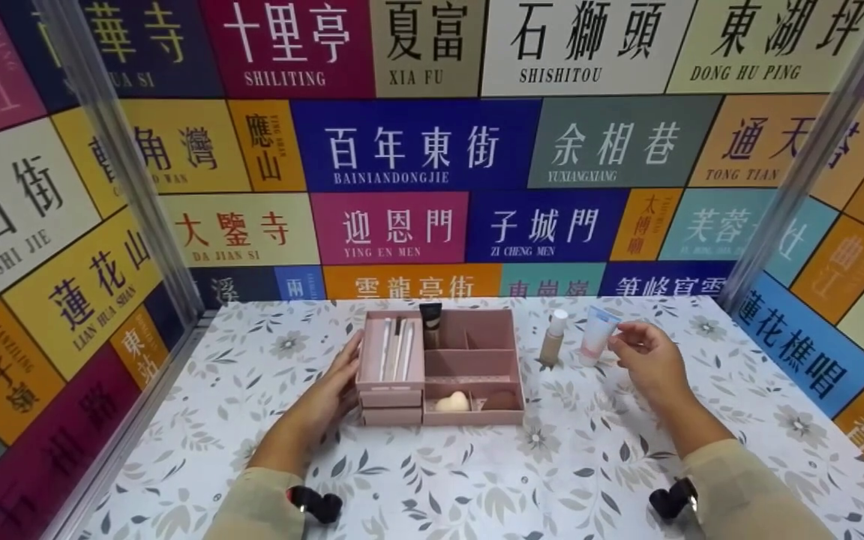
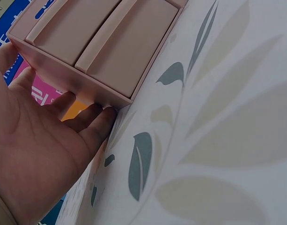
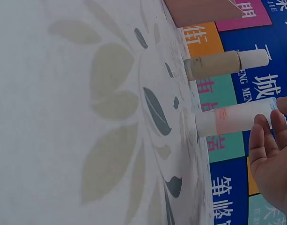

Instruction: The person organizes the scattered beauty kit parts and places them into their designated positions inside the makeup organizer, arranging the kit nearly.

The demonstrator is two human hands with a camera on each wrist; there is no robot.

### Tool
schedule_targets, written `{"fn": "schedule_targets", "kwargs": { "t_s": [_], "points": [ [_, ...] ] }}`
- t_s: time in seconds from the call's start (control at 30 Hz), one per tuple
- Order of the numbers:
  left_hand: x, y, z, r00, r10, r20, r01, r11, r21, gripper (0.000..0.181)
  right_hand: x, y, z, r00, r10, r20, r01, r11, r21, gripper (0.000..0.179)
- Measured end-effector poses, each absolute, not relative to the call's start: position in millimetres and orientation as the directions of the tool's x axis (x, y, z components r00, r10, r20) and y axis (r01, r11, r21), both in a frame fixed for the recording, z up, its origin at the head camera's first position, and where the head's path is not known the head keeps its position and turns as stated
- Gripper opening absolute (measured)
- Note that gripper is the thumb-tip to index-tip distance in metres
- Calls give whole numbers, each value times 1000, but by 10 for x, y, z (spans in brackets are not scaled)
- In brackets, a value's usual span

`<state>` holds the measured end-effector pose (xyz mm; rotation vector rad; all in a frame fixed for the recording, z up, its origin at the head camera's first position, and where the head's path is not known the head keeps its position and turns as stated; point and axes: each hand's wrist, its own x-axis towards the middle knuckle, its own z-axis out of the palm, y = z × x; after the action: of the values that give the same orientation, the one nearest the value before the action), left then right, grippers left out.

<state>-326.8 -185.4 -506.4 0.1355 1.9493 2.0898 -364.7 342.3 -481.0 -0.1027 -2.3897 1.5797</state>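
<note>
A pink desk organizer (image 1: pixel 473 365) stands on the table, with drawers at its left front. My left hand (image 1: pixel 334 382) lies along its left side, and the left wrist view shows the fingertips of that hand (image 2: pixel 49 126) against the side wall. A white and pink squeeze tube (image 1: pixel 598 334) stands on its cap to the right of the organizer. My right hand (image 1: pixel 649 360) pinches the upper end of the tube; in the right wrist view its fingers (image 3: pixel 258 140) overlap the tube (image 3: pixel 234 118). Left of the tube stands a beige bottle with a white cap (image 1: pixel 553 339).
Slim sticks or brushes (image 1: pixel 397 352) lie in the organizer's left compartment. A dark tube (image 1: pixel 431 322) stands in the back one. A cream sponge (image 1: pixel 453 403) and a brownish piece (image 1: pixel 499 401) sit in front. A leaf-patterned cloth (image 1: pixel 477 487) covers the table. Sign-printed panels (image 1: pixel 417 146) surround it.
</note>
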Motion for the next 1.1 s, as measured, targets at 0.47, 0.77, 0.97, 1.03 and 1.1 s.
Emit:
{"fn": "schedule_targets", "kwargs": {
  "t_s": [0.47,0.77,0.97,1.03,1.1],
  "points": [
    [-3262,-1856,-5057,-955,261,-140,-154,-34,987,51,-3795,3460,-4833,-951,277,137,-23,378,-926,52],
    [-3285,-1856,-5077,-956,278,-93,-109,-42,993,54,-3854,3405,-4798,-958,256,130,-29,365,-931,57],
    [-3291,-1859,-5069,-955,265,-131,-145,-36,989,52,-3892,3389,-4822,-956,249,155,-43,401,-915,47],
    [-3289,-1860,-5063,-956,258,-141,-153,-28,988,52,-3903,3391,-4832,-955,252,155,-39,413,-910,46],
    [-3287,-1861,-5062,-956,257,-141,-152,-23,988,52,-3911,3394,-4837,-958,248,146,-27,425,-905,47]
  ]
}}
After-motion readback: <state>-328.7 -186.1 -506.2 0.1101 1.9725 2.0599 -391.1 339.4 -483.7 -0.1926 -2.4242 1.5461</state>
